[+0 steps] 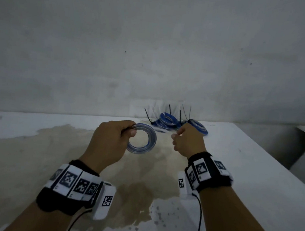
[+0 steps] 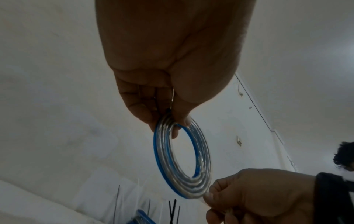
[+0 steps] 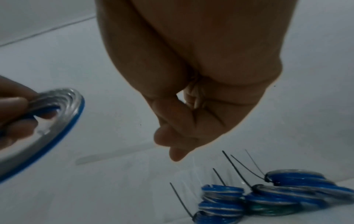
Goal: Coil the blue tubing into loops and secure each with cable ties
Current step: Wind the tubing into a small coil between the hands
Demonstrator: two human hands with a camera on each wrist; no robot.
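My left hand (image 1: 129, 130) holds up a flat coil of clear and blue tubing (image 1: 152, 138) above the table, thumb and fingers pinching its upper rim. The left wrist view shows the coil (image 2: 162, 151) hanging from those fingers (image 2: 172, 119). My right hand (image 1: 177, 135) hovers just right of the coil, fingers curled with the thumb against the forefinger. Whether anything thin sits in that pinch (image 3: 182, 136) is not visible. In the right wrist view the coil (image 3: 70, 109) is at the left edge.
Several tied blue coils (image 1: 167, 121) are piled at the table's back by the wall, with black tie tails (image 1: 169, 110) sticking up. The white table (image 1: 243, 166) has a brown stain (image 1: 143, 178) in the middle. Its right edge drops off.
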